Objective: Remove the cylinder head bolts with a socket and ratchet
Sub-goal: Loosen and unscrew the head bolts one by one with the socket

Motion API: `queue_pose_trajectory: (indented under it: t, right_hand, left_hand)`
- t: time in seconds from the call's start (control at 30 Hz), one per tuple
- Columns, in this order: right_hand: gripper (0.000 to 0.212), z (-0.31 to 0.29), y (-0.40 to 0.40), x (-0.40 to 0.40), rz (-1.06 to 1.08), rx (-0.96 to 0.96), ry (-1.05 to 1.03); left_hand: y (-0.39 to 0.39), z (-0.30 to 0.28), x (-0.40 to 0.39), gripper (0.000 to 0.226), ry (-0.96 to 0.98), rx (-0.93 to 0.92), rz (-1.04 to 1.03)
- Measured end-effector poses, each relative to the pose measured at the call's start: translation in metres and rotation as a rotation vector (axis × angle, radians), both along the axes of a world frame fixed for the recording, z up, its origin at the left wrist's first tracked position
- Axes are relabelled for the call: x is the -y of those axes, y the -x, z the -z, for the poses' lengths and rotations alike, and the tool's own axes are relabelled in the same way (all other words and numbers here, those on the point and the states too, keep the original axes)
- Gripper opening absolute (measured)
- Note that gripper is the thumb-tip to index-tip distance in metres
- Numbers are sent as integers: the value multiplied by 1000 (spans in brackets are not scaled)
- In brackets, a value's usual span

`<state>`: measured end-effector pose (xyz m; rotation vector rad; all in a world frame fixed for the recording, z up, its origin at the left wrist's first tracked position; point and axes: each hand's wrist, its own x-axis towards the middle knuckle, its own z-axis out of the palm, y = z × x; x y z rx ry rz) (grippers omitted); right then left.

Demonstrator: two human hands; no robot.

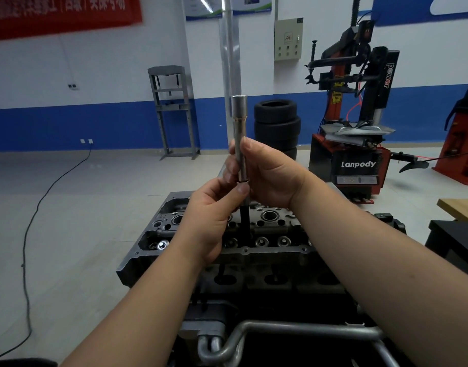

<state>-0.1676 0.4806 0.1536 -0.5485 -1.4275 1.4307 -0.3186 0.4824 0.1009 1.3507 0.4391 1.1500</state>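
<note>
A grey cylinder head (256,250) sits on the engine in front of me, with round bores and valve springs showing on top. Above its middle I hold a long silver deep socket (239,133) upright. My right hand (270,176) grips its lower half. My left hand (214,215) pinches its bottom end, where a dark cylinder head bolt (245,221) hangs down from the socket toward the head. No ratchet is in view.
Metal pipes (280,332) cross the engine's near side. A red and black tyre changer (357,144) and stacked tyres (276,125) stand behind. A wooden bench corner (460,207) and a dark stand (455,247) are at right. A cable (29,234) trails on the floor.
</note>
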Motion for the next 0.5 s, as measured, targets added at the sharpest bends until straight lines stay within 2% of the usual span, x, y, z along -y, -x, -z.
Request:
queue_pose_trajectory:
  t: [0.1, 0.23, 0.3, 0.43, 0.5]
  right_hand:
    - [30, 0, 1, 0, 14, -1, 33]
    - [37, -2, -1, 1, 16, 0, 72]
    - [39, -2, -1, 2, 11, 4, 66]
    - [35, -2, 1, 3, 1, 8, 21]
    - [31, -1, 2, 2, 5, 7, 9]
  left_hand:
    - [1, -2, -1, 16, 26, -17, 26]
    - [5, -2, 0, 19, 40, -10, 73]
    - [4, -1, 1, 13, 26, -6, 50]
    - [1, -2, 2, 23, 17, -9, -24]
    - [2, -2, 1, 20, 17, -22, -23]
